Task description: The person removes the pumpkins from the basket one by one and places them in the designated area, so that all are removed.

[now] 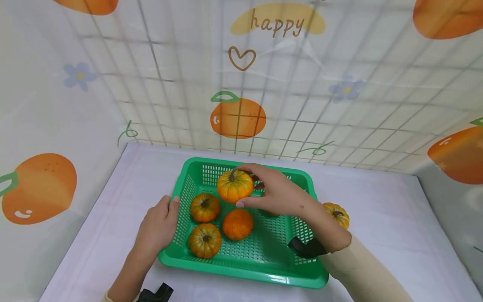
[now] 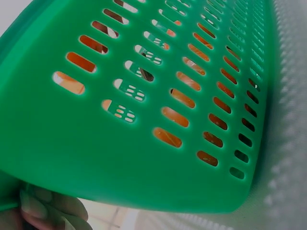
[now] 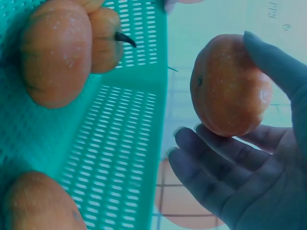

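Note:
A small orange-yellow pumpkin (image 1: 235, 187) is held by my right hand (image 1: 277, 191) above the back part of the green plastic basket (image 1: 245, 274). Thumb and fingers pinch its sides, and the right wrist view shows this pumpkin (image 3: 230, 86) from below. My left hand (image 1: 158, 224) grips the basket's left rim; some of its fingers (image 2: 53, 208) show beneath the rim in the left wrist view. Inside the basket sit a striped pumpkin (image 1: 205, 207), another below it (image 1: 205, 240) and a deeper orange one (image 1: 237, 224). Something mostly hidden lies under my right hand.
Another pumpkin (image 1: 337, 214) lies on the white tabletop (image 1: 385, 226) right of the basket, partly behind my right forearm. A wire grid (image 1: 181, 105) under a printed cloth stands behind the table. Cloth-covered walls (image 1: 37, 105) rise at both sides.

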The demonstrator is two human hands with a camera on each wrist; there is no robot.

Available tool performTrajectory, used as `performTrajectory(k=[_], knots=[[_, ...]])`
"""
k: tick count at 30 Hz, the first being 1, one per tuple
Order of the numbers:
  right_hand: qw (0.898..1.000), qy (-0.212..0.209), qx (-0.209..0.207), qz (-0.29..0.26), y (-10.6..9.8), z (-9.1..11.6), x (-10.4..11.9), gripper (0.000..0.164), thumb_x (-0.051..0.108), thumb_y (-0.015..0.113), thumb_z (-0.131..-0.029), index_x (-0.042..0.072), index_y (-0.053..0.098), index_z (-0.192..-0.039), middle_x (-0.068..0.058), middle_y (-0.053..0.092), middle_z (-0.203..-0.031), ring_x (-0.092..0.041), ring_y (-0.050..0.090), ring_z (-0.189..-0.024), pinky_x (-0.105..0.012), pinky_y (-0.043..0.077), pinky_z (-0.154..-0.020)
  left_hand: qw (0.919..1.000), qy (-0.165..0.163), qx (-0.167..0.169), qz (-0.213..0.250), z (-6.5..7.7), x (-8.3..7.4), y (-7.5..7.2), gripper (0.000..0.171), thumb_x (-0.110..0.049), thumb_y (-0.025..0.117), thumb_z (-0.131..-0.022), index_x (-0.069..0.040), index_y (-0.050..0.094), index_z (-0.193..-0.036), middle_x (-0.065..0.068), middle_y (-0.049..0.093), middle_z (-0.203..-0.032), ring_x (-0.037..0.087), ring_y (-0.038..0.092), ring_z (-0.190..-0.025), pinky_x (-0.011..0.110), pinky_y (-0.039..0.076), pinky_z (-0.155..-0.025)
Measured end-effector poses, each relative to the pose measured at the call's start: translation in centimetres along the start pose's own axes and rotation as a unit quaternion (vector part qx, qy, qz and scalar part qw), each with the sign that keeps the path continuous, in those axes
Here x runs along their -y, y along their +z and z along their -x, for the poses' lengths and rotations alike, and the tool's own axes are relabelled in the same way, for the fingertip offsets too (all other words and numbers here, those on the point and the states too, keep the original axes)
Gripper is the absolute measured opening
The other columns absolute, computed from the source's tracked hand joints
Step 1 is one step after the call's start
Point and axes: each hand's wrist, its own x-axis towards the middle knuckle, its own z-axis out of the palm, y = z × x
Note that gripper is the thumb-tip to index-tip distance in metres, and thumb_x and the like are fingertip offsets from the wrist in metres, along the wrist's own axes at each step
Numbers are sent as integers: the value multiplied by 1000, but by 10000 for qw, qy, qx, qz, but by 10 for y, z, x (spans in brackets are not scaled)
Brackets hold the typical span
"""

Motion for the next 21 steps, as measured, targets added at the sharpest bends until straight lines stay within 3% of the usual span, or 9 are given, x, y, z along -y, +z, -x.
performTrajectory(k=[10,21], knots=[[9988,208,-426,91,-18,39,6,81,55,81,-89,21,47,-154,6,57,-145,-21,58,-128,-49,52,-102,10000,-16,-1,97,-1,1,1,46,-45,33,-114,-8,54,-96,7,55,-68,20,54,-52,35,47,-46],[9935,719,-835,287,-18,91,0,86,51,80,-91,13,42,-158,-8,51,-154,-35,53,-137,-60,49,-104,10000,26,38,78,-1,2,1,43,-39,33,-115,-7,53,-94,9,53,-68,22,54,-52,36,47,-46]])
